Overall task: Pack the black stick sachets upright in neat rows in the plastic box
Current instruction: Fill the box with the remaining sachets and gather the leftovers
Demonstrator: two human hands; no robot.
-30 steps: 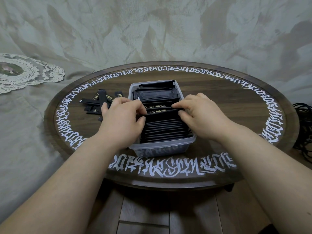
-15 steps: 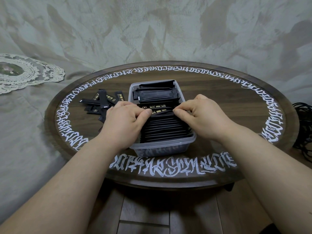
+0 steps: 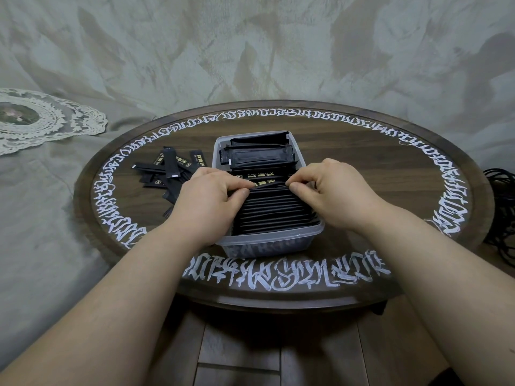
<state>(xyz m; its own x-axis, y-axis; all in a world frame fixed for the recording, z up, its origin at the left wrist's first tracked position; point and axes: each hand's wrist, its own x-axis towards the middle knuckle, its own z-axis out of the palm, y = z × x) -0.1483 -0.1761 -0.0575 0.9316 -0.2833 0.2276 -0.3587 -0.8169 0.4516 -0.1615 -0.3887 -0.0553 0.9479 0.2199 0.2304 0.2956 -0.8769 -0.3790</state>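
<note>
A clear plastic box [image 3: 267,245] stands in the middle of the round table. Its near half holds a tight row of black stick sachets [image 3: 274,211] standing on edge. Behind that row lie flat sachets with gold print [image 3: 257,177], and further back a loose stack of black sachets [image 3: 259,156]. My left hand [image 3: 207,197] and my right hand [image 3: 331,190] rest on the box's two sides, their thumbs and forefingers pinching the far end of the upright row. A heap of loose sachets [image 3: 167,171] lies on the table left of the box.
The dark wooden round table [image 3: 362,174] has white lettering around its rim. A lace doily [image 3: 41,121] lies on the grey cloth at far left. Black cables [image 3: 501,207] lie at the right edge. Wooden floor shows below the table's near edge.
Both hands have drawn toward each other over the far end of the upright row, and their fingertips now pinch the sachets there. The box has stayed in place.
</note>
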